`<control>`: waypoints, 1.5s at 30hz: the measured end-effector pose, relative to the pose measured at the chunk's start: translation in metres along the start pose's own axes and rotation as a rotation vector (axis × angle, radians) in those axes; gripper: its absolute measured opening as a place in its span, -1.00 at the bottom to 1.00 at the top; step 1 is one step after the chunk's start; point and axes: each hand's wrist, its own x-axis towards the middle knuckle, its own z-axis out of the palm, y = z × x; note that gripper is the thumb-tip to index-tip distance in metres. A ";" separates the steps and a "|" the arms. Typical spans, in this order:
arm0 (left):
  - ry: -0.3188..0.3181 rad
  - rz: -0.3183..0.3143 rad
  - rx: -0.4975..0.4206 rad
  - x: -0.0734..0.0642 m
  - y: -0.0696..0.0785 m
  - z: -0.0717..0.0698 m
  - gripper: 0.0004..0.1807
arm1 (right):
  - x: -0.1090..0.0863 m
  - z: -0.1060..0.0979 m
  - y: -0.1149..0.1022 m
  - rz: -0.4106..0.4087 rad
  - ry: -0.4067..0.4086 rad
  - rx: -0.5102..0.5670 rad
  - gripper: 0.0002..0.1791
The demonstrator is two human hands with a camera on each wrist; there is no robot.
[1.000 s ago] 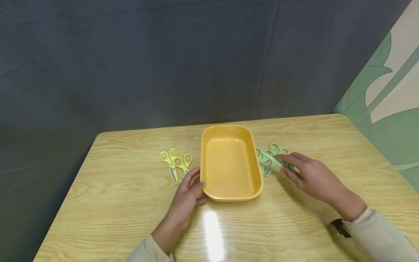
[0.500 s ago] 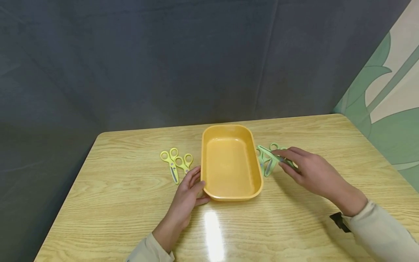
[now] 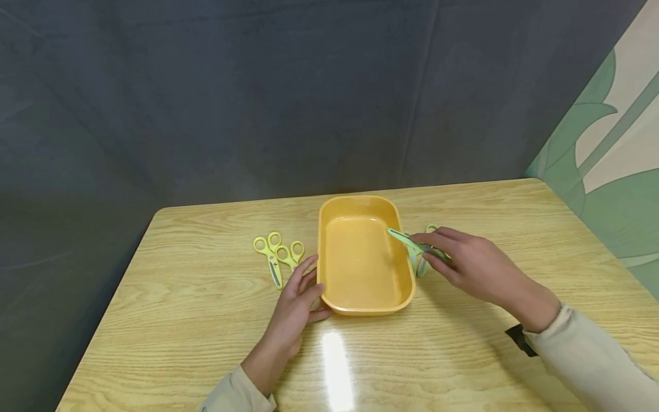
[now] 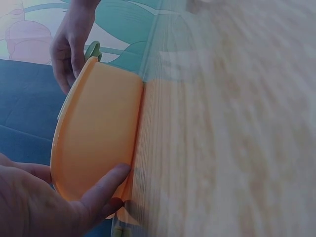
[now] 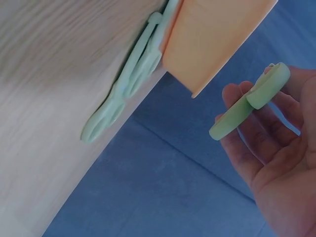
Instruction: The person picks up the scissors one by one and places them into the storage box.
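My right hand [image 3: 471, 263] pinches a pair of green scissors [image 3: 407, 239] above the right rim of a yellow-orange plastic tray [image 3: 360, 260], blades pointing over its inside. In the right wrist view the green handle loops [image 5: 247, 106] show at the fingers, off the table. My left hand [image 3: 293, 315] grips the tray's near left corner, its thumb at the rim; the left wrist view shows fingers against the outer wall [image 4: 101, 133]. More green scissors [image 5: 121, 86] lie on the table along the tray's right side, partly hidden by my right hand in the head view.
Two pairs of yellow scissors, one farther left [image 3: 269, 257] and one [image 3: 290, 254] partly behind my left hand, lie left of the tray. The wooden table [image 3: 170, 320] ends at a dark curtain [image 3: 288, 103]. A leaf-patterned wall [image 3: 618, 189] stands at the right.
My right hand has lifted and carried the green scissors left, from over the other green scissors to the tray's rim. The left hand and tray have hardly moved.
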 end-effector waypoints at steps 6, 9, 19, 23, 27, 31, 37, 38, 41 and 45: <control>0.007 -0.002 0.002 0.000 0.001 0.000 -0.37 | 0.008 0.002 -0.006 -0.010 -0.028 0.020 -0.60; 0.009 -0.003 0.003 0.000 0.001 0.000 -0.37 | 0.012 0.003 -0.008 0.004 -0.051 0.032 -0.62; 0.005 -0.006 -0.003 0.000 0.000 0.001 -0.37 | 0.021 0.005 -0.020 0.042 -0.106 0.058 -0.66; 0.004 -0.008 -0.003 0.001 0.000 0.001 -0.37 | 0.024 0.007 -0.023 0.040 -0.105 0.073 -0.67; 0.011 -0.008 0.000 0.001 0.000 0.001 -0.37 | 0.028 0.011 -0.026 0.032 -0.110 0.092 -0.67; 0.013 -0.010 -0.001 0.002 0.000 0.000 -0.37 | 0.031 0.012 -0.029 0.036 -0.122 0.107 -0.68; 0.012 -0.018 0.003 0.002 0.000 0.000 -0.37 | 0.035 0.015 -0.032 0.023 -0.104 0.109 -0.68; 0.012 -0.019 0.005 0.002 0.000 -0.001 -0.37 | 0.035 0.016 -0.032 0.019 -0.099 0.106 -0.68; 0.015 -0.025 0.007 0.003 0.000 -0.001 -0.38 | 0.037 0.018 -0.033 0.003 -0.083 0.110 -0.68; 0.020 -0.026 0.011 0.003 -0.001 -0.001 -0.38 | 0.039 0.020 -0.035 -0.012 -0.080 0.117 -0.67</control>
